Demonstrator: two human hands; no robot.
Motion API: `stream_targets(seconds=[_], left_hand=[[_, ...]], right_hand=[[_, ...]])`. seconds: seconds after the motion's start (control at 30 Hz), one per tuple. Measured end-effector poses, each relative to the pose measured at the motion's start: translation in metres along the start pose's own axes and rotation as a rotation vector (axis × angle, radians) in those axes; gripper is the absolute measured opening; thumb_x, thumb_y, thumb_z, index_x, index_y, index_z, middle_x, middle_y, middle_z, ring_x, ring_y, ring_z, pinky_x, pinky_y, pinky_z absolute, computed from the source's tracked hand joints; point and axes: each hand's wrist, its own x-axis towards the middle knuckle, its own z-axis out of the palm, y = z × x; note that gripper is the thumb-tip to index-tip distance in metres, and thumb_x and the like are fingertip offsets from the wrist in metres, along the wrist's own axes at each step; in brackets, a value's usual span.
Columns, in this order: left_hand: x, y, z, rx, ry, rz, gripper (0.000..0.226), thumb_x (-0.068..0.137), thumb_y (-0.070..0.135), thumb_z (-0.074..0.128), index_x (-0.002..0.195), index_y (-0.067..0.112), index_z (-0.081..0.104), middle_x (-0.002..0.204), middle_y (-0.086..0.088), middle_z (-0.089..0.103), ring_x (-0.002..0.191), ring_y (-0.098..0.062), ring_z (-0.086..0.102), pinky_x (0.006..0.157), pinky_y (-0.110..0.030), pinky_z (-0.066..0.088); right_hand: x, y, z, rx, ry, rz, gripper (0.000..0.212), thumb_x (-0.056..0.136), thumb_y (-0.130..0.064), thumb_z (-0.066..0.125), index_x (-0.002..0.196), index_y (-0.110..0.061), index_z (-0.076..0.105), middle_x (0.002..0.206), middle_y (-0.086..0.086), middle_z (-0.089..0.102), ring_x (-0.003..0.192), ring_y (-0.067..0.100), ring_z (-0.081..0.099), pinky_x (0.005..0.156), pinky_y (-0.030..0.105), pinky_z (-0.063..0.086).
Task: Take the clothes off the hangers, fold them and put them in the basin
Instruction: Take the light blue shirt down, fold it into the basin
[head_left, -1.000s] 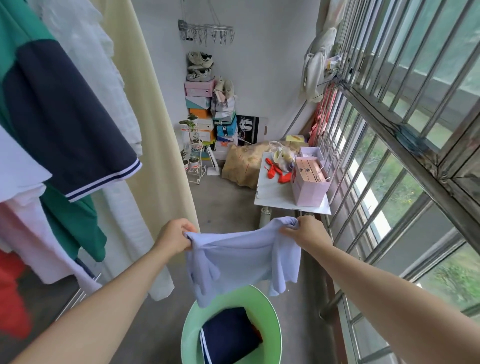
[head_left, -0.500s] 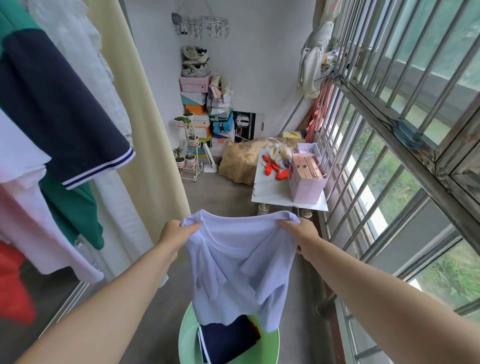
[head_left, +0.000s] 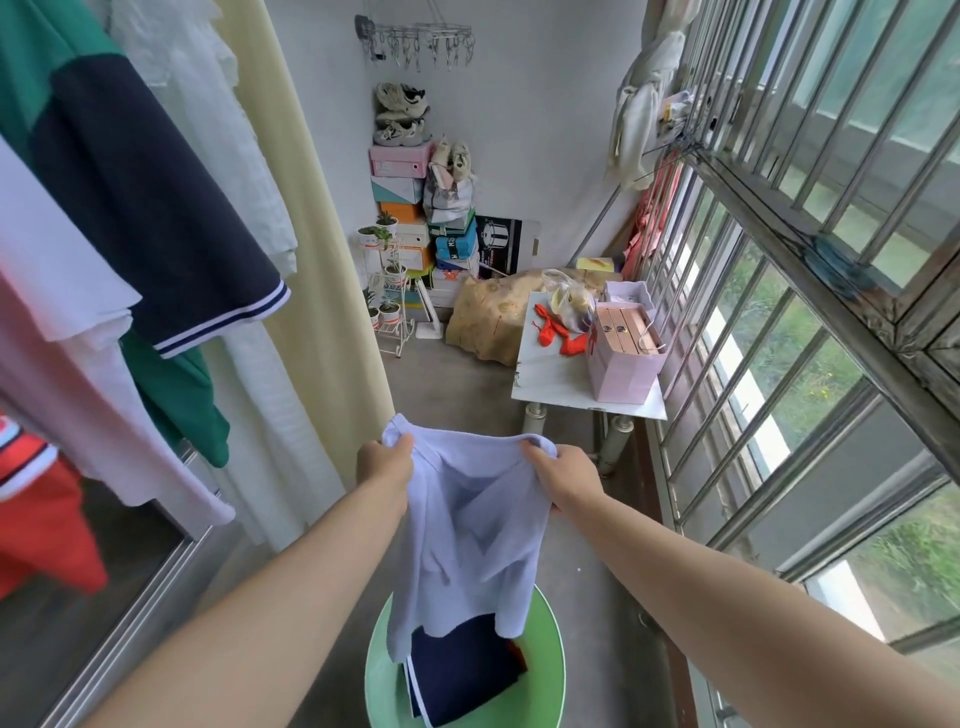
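Both grips are up in front of you, near centre. Your left grip (head_left: 384, 465) pinches the top left corner of the pale lilac shirt (head_left: 467, 545), fingers curled round the cloth. Your right grip (head_left: 563, 475) is clenched on the top right edge. The shirt hangs btwn them w/ flaps of cloth folded in toward the middle, and its lower hem droops over the green basin (head_left: 551, 670) on the floor just below. In the basin lies a folded navy garment (head_left: 462, 675) w/ white trim, plus sth red-orange (head_left: 518, 656) at its right edge, can't tell what. The hem overlaps the navy piece's far edge in view; touching or not, can't tell.

Left side: a green/navy polo (head_left: 130, 208) hangs up high, w/ a white-pink top (head_left: 78, 374) below it and a red garment (head_left: 47, 525) lower left. A cream curtain (head_left: 322, 260) hangs right of them. Far right, a white table (head_left: 545, 387) stands by the window bars (head_left: 779, 270), w/ a pink box (head_left: 623, 364) & red bits (head_left: 558, 332) on it. At the far wall there's a stack of shoe boxes (head_left: 400, 192) w/ sneakers (head_left: 400, 114) on top, and a small plant stand (head_left: 389, 296) just beside.
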Motion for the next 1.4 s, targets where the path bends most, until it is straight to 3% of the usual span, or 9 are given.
stream_targets(seconds=[0.4, 0.73, 0.8, 0.9, 1.07, 1.13, 1.27, 1.33, 1.4], left_hand=[[-0.034, -0.012, 0.026, 0.311, -0.240, 0.364, 0.014, 0.093, 0.021, 0.051, 0.090, 0.008, 0.050, 0.080, -0.004, 0.053, 0.078, -0.022, 0.051, 0.073, -0.033, 0.042], [-0.043, -0.009, 0.022, 0.315, -0.477, 0.342, 0.018, 0.098, 0.021, 0.045, 0.080, 0.020, 0.045, 0.075, 0.003, 0.049, 0.068, -0.009, 0.044, 0.056, -0.024, 0.033], [-0.044, -0.010, 0.018, 0.219, -0.567, 0.257, 0.011, 0.094, 0.028, 0.054, 0.088, 0.020, 0.049, 0.084, 0.000, 0.057, 0.072, -0.009, 0.051, 0.058, -0.023, 0.035], [-0.043, -0.011, 0.013, 0.262, -0.664, 0.311, 0.047, 0.066, 0.032, 0.079, 0.102, 0.020, 0.052, 0.095, 0.003, 0.066, 0.086, -0.008, 0.060, 0.068, -0.022, 0.045], [-0.039, -0.004, 0.012, 0.404, -0.547, 0.450, 0.015, 0.080, 0.019, 0.064, 0.083, 0.012, 0.052, 0.074, 0.002, 0.053, 0.073, -0.013, 0.046, 0.061, -0.023, 0.034], [-0.037, 0.000, 0.005, 0.305, -0.608, 0.419, 0.032, 0.071, 0.022, 0.057, 0.093, -0.001, 0.057, 0.081, -0.004, 0.054, 0.078, -0.014, 0.045, 0.067, -0.028, 0.033], [-0.037, 0.015, -0.010, 0.188, -0.684, 0.370, 0.034, 0.071, 0.018, 0.055, 0.098, -0.001, 0.056, 0.086, -0.008, 0.054, 0.078, -0.015, 0.049, 0.060, -0.021, 0.036], [-0.034, 0.022, -0.016, 0.159, -0.742, 0.347, 0.025, 0.072, 0.016, 0.056, 0.094, 0.006, 0.059, 0.088, -0.006, 0.060, 0.080, -0.014, 0.055, 0.062, -0.019, 0.040], [-0.033, 0.027, -0.021, 0.154, -0.806, 0.346, 0.022, 0.074, 0.013, 0.057, 0.095, 0.007, 0.059, 0.090, -0.007, 0.060, 0.085, -0.017, 0.055, 0.068, -0.023, 0.040]], right_hand=[[-0.017, -0.015, 0.023, 0.199, -0.053, -0.002, 0.045, 0.093, -0.037, 0.048, 0.082, 0.004, 0.064, 0.073, 0.013, 0.060, 0.062, 0.028, 0.063, 0.075, 0.044, 0.059], [-0.022, -0.025, 0.022, 0.223, -0.166, -0.055, 0.029, 0.092, -0.024, 0.048, 0.068, -0.011, 0.057, 0.065, 0.011, 0.066, 0.055, 0.018, 0.067, 0.054, 0.025, 0.056], [-0.022, -0.027, 0.020, 0.217, -0.185, -0.063, 0.028, 0.093, -0.023, 0.046, 0.071, -0.010, 0.056, 0.071, 0.014, 0.068, 0.058, 0.020, 0.069, 0.056, 0.027, 0.056], [-0.016, -0.030, 0.017, 0.135, -0.136, -0.084, 0.030, 0.091, -0.024, 0.049, 0.065, -0.009, 0.055, 0.072, 0.016, 0.063, 0.062, 0.027, 0.063, 0.061, 0.033, 0.054], [-0.016, -0.037, 0.012, 0.031, -0.147, -0.230, 0.039, 0.092, -0.033, 0.049, 0.064, -0.012, 0.067, 0.073, 0.005, 0.070, 0.073, 0.017, 0.066, 0.078, 0.031, 0.051], [-0.014, -0.034, 0.004, 0.070, -0.102, -0.234, 0.036, 0.088, -0.029, 0.049, 0.059, -0.018, 0.067, 0.068, -0.004, 0.068, 0.066, 0.010, 0.059, 0.076, 0.028, 0.048], [-0.012, -0.023, -0.011, 0.007, -0.205, -0.172, 0.044, 0.063, -0.023, 0.055, 0.102, -0.005, 0.065, 0.097, 0.018, 0.065, 0.081, 0.015, 0.049, 0.071, 0.026, 0.038], [-0.013, -0.017, -0.015, 0.013, -0.377, -0.103, 0.055, 0.074, -0.011, 0.065, 0.127, -0.008, 0.053, 0.117, 0.010, 0.060, 0.097, 0.014, 0.054, 0.068, 0.020, 0.040], [-0.013, -0.013, -0.015, 0.065, -0.507, -0.118, 0.035, 0.085, -0.003, 0.062, 0.118, -0.011, 0.059, 0.104, 0.001, 0.064, 0.087, 0.006, 0.059, 0.061, 0.009, 0.043]])
